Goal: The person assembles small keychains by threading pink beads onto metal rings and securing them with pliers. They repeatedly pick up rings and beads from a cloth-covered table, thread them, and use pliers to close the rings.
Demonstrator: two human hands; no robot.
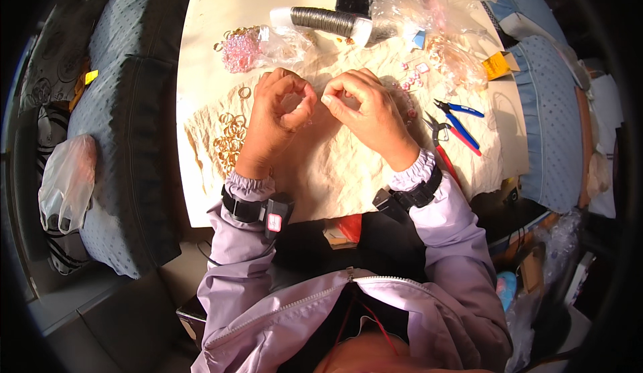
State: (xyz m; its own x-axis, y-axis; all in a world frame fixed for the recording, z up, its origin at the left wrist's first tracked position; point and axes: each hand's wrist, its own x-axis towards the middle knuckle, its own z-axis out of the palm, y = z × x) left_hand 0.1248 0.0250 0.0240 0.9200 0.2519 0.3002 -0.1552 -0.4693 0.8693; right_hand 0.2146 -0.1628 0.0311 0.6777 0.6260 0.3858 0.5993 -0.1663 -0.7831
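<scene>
My left hand and my right hand are raised over a crumpled beige cloth, facing each other with a small gap between. Thumb and fingertips of each hand are pinched together. Whatever lies in the pinches is too small to make out. To the left of my left hand are a pile of gold-coloured rings and one single ring. Pink and white beads lie just right of my right hand. Farther right are pliers with red and blue handles and a red-handled cutting tool.
Beyond my hands lie a bag of pink beads, a spool of dark wire and clear plastic bags. A small yellow box stands near the table's right edge. Blue padded seats flank the table.
</scene>
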